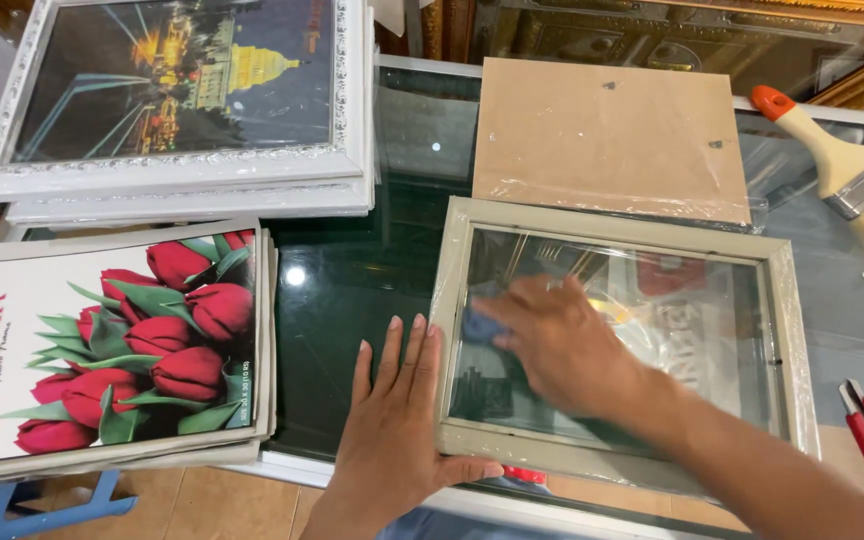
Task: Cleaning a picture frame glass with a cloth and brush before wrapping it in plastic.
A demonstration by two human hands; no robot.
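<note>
While the left hand (392,440) lies flat, fingers spread, against the picture frame (617,340), the right hand (562,345) presses a blue cloth (480,326) onto its glass, fingers curled over it.

On the glass table lie one glazed frame (620,340), one brown backing board (607,135), one paintbrush (842,165), two stacks of framed pictures (177,100).

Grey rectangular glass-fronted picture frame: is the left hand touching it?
Touching. Head view shows the left hand flat on the table, its thumb and finger edge pressed against the grey rectangular glass-fronted picture frame.
</note>
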